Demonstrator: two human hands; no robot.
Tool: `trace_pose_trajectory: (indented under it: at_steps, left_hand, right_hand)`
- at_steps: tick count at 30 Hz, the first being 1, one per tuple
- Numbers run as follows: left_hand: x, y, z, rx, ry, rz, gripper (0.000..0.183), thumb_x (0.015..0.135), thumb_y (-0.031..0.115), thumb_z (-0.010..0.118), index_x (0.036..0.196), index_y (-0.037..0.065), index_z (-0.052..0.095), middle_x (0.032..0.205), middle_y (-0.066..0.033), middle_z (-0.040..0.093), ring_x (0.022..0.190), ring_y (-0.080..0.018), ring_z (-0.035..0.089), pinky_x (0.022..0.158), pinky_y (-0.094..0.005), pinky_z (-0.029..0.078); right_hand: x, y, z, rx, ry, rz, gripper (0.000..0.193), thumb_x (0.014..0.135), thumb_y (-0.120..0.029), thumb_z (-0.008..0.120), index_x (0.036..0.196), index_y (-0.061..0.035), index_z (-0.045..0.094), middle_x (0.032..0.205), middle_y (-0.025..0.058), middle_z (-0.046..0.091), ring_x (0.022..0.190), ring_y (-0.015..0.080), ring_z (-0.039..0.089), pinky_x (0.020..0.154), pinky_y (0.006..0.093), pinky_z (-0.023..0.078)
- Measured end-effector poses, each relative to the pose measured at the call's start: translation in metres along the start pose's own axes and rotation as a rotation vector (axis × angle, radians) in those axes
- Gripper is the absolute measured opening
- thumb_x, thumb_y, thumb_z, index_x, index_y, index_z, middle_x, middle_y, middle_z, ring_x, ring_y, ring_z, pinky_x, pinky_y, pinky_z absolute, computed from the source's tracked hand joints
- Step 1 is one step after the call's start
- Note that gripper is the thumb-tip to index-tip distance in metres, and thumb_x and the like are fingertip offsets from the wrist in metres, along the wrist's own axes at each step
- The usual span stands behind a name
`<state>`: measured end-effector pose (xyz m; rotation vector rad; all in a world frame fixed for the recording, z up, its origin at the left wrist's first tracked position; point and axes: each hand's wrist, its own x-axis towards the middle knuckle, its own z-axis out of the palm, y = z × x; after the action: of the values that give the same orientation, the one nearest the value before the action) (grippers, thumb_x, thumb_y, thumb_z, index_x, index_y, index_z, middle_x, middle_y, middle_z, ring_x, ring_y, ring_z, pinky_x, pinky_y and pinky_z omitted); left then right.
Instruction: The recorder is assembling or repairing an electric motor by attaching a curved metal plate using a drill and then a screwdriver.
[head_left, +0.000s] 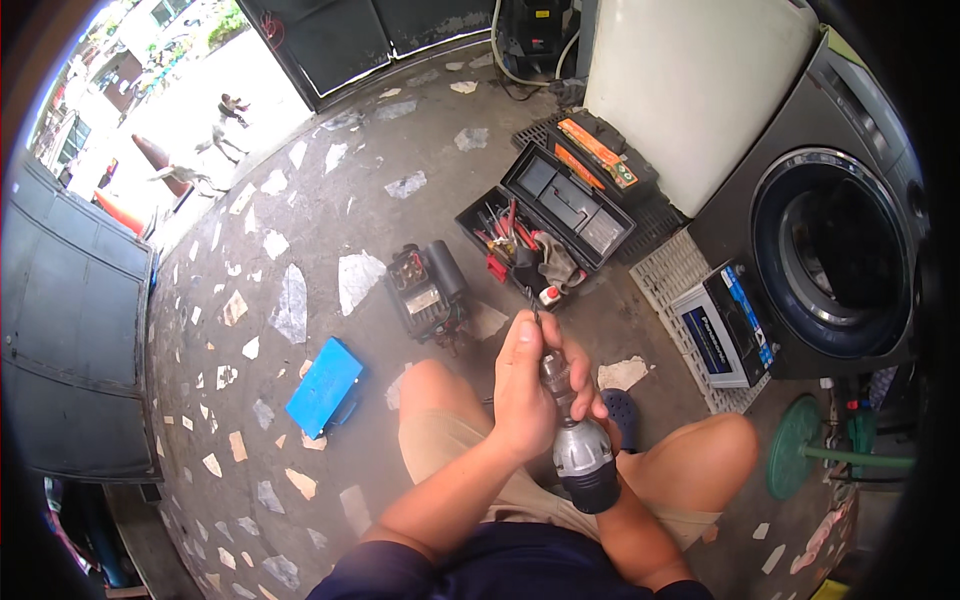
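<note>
A power drill [583, 449] with a silver gear housing and a black rear end is held upright over my lap. My left hand [525, 385] is closed around its metal chuck [555, 372], thumb and fingers wrapped about it. A dark twisted drill bit [533, 302] sticks up past the fingertips. My right hand [613, 436] is at the drill's body from the right and below; most of it, fingers included, is hidden behind the housing, where it seems to support the grip.
Ahead lies an open black toolbox [570, 215] full of hand tools. Left of it sits a dark motor-like machine [427, 288], then a blue case [325, 387]. A car battery [722, 330] stands before a washing machine [835, 250] at right. Dogs [222, 135] are by the doorway.
</note>
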<state>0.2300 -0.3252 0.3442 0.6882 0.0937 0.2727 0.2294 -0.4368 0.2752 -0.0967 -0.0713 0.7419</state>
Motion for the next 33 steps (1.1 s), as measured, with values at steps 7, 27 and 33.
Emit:
trace_pose_trajectory:
  at_steps: [7,27,33]
  left_hand:
    - [0.0,-0.004,-0.004,-0.035,-0.048,-0.016,0.03,0.112,0.044,0.03,0.103,0.016,0.035,0.069,-0.0113,0.049,0.043,-0.0186,0.045,0.042,-0.0358,0.048]
    - [0.005,-0.019,-0.008,-0.046,-0.012,0.044,0.028,0.112,0.044,0.031,0.105,0.017,0.037,0.081,-0.0103,0.051,0.045,-0.0198,0.047,0.045,-0.0388,0.052]
    - [0.008,-0.017,-0.01,0.051,0.017,0.048,0.029,0.112,0.043,0.032,0.111,0.016,0.04,0.084,-0.0115,0.054,0.05,-0.0231,0.054,0.048,-0.0407,0.055]
  right_hand:
    - [-0.014,-0.004,-0.083,-0.169,-0.004,-0.001,0.011,0.1,-0.005,0.043,0.091,-0.004,0.048,0.099,0.0095,0.056,0.097,0.0122,0.054,0.095,0.027,0.043]
    - [-0.024,-0.01,-0.073,-0.431,-0.003,-0.088,0.015,0.103,-0.01,0.046,0.096,-0.0009,0.055,0.099,0.0096,0.058,0.092,0.0129,0.057,0.084,0.028,0.049]
    - [-0.012,-0.021,-0.041,0.155,0.086,0.206,0.011,0.102,-0.007,0.048,0.103,0.0007,0.057,0.098,0.0079,0.06,0.084,0.0131,0.06,0.076,0.0265,0.052]
